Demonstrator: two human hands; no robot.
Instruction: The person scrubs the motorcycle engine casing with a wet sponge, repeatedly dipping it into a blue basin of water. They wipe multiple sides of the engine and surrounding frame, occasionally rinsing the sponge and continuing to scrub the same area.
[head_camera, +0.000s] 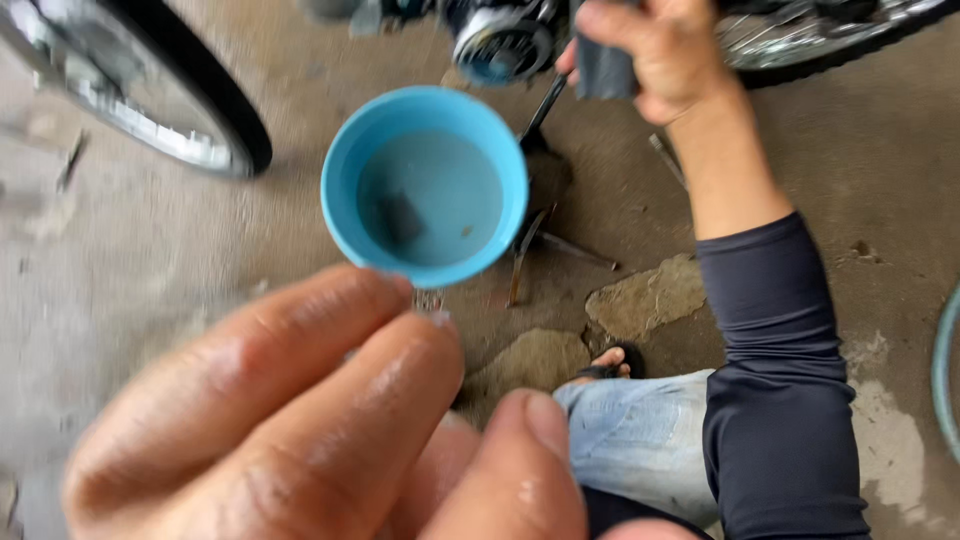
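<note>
A: Holding anything in the left hand (320, 430)?
B: Yes, its fingers pinch the near rim of a blue bowl (425, 185) of cloudy liquid, above the concrete floor (150, 260).
A: And the right hand (650, 55)?
B: It clenches a dark grey block (603, 70) beside the motorcycle engine (500, 40), near a wheel (150, 85).
</note>
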